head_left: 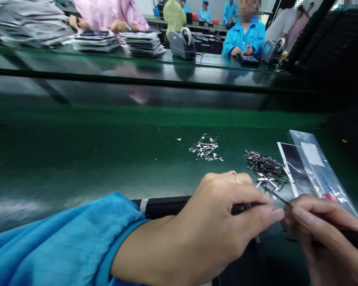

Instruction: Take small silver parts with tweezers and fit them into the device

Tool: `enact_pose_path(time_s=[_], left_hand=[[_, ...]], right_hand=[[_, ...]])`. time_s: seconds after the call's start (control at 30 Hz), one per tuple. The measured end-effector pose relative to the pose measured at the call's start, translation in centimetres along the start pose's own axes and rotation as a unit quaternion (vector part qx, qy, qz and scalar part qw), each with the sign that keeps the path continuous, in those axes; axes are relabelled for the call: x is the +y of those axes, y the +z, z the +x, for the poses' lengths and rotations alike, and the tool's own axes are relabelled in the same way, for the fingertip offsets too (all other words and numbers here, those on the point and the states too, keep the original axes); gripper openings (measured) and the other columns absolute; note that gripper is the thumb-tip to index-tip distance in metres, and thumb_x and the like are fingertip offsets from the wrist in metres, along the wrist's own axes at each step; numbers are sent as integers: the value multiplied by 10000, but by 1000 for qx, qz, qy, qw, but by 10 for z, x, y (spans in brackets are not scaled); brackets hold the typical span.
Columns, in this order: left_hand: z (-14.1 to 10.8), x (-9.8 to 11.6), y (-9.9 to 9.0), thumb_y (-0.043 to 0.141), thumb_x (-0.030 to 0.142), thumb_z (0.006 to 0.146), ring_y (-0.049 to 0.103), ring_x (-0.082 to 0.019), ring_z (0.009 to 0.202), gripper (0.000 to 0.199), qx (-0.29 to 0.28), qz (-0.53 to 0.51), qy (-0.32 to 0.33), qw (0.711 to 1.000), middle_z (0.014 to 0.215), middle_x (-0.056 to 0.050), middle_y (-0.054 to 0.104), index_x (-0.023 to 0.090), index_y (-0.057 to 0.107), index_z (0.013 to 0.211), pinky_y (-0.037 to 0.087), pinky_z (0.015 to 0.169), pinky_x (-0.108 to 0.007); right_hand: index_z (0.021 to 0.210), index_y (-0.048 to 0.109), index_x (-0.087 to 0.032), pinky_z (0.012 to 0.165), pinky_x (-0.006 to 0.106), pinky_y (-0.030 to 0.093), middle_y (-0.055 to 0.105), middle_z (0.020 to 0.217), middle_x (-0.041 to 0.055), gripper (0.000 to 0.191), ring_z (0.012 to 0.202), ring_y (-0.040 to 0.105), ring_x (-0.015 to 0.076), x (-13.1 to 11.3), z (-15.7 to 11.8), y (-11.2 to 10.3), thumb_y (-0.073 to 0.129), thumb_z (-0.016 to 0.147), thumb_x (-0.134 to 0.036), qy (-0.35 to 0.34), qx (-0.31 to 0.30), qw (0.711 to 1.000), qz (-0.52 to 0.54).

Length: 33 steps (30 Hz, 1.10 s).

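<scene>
Currently close two-handed work. Nearest: left hand (217,216), in a blue sleeve (65,238), thumb and index fingertips drawn together; cannot tell whether anything sits between them. Right hand (325,226) pinches a dark strip (282,200) between its fingers, free end toward the pile of strips (265,167) just beyond. A dark rod (353,238) shows at the same hand, kind unclear. Step in hand, by my reading: handling one slim piece at the fingertips. Next move seems to call for a light, steady pinch; anything so thin could slip or bend.

Beneath and behind left wrist: a black block (167,206), mostly covered. Tabletop (107,155) green, slightly glossy. On it, a smaller pile of silver bits (207,149) left of the strips; to their right, a dark sheet (296,159) and a clear bag (331,174).

Farther, a raised ledge (107,87); past it, paper stacks (94,41), two tape dispensers (180,44), co-workers in pink (110,14) and blue (246,37). Room behind: more people, blurred.
</scene>
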<state>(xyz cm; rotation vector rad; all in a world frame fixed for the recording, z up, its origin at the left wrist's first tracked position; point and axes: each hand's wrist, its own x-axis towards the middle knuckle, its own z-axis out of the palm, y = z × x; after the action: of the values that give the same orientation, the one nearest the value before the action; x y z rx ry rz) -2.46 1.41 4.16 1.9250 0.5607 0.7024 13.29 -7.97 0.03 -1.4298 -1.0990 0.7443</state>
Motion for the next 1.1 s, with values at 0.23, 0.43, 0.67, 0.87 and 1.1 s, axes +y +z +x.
enact_pose_path(time_s=[0.23,0.43,0.67,0.87,1.1], left_hand=[[-18,0,-16,602,159,735,482,-60,556,134,85,-189,-125,970,580,43,551,130,618,605,375,502,-125],[-27,-11,-21,560,99,738,497,-84,636,126,101,-280,-167,940,640,15,549,101,616,626,390,579,-148],[-39,-15,-38,484,146,789,450,-76,599,175,-1,-234,-170,957,603,32,508,113,548,629,352,570,-164],[-54,-19,-47,450,165,817,406,-66,578,168,-85,-86,-147,982,628,52,468,152,563,694,305,525,-167],[-73,-24,-41,350,70,830,404,-120,592,247,-24,138,29,990,631,-9,475,115,561,709,312,564,-240]], right_hand=[[730,628,-269,292,152,254,524,574,-16,59,365,362,39,-27,7,54,630,693,-315,38,-3,997,63],[700,629,-240,324,153,298,534,598,-10,56,418,412,54,-29,2,74,640,673,-288,5,28,1000,7],[787,631,-259,442,177,416,623,777,-3,76,575,562,114,-28,4,69,595,722,-270,-84,-20,990,-113],[971,563,-329,484,154,439,631,870,-23,231,733,598,136,-21,5,64,549,772,-212,-112,-146,975,-127],[695,621,-235,406,146,312,533,597,-33,97,493,434,49,-33,-3,71,558,755,-279,-17,-174,978,-116]])
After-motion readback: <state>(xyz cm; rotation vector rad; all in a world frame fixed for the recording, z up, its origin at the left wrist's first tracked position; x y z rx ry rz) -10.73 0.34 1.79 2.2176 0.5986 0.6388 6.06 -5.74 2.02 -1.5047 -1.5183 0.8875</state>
